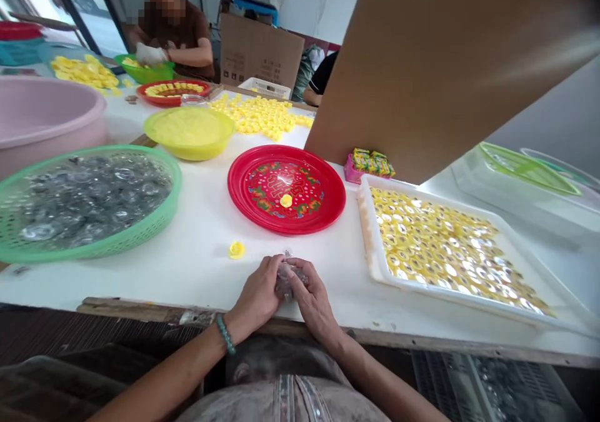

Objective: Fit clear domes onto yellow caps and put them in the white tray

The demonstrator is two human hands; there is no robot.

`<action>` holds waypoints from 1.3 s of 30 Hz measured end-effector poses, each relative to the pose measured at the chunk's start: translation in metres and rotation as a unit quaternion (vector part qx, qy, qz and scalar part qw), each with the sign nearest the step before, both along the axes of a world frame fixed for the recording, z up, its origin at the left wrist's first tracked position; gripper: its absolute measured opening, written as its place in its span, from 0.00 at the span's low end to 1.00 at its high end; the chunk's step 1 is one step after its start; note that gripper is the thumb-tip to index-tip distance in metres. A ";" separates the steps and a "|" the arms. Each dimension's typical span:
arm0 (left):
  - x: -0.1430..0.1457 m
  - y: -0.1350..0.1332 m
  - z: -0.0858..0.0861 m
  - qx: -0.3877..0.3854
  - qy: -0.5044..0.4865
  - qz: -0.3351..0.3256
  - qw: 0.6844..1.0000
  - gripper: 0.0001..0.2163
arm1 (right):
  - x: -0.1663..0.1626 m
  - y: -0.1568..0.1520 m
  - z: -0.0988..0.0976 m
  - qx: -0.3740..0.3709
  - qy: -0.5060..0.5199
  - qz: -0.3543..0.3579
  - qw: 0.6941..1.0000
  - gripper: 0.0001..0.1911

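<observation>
At the table's front edge my left hand and my right hand are closed together around a small cluster of clear plastic pieces. Fingers partly hide the pieces, so their exact shape is unclear. A small yellow plastic piece lies on the white table just beyond my left hand. Farther out, a red round tray with a flower pattern holds one yellow piece. To the left, a green basket is heaped with similar clear plastic pieces.
A white tray of yellow pieces with shiny clear tops stands right. Behind it are a leaning cardboard sheet and a pink box. A yellow basin and pink tub stand left. A gloved co-worker works across the table.
</observation>
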State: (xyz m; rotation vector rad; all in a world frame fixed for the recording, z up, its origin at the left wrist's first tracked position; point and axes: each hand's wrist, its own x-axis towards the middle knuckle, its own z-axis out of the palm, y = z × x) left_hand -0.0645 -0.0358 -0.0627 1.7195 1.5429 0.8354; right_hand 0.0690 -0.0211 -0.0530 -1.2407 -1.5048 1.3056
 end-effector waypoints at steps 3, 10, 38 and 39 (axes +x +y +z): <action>-0.008 0.002 0.000 0.009 0.016 -0.032 0.999 0.28 | 0.012 0.005 0.003 0.061 -0.057 0.040 0.996 0.13; -0.016 -0.004 0.007 -0.018 0.072 -0.079 0.994 0.29 | 0.038 0.008 0.007 0.124 -0.161 0.136 0.970 0.19; -0.038 0.063 0.011 -0.031 0.067 -0.008 0.997 0.10 | 0.029 0.058 -0.001 0.294 -0.305 0.181 0.888 0.15; -0.038 0.063 0.013 -0.065 0.023 0.000 0.998 0.09 | 0.029 0.057 0.002 0.296 -0.287 0.176 0.894 0.18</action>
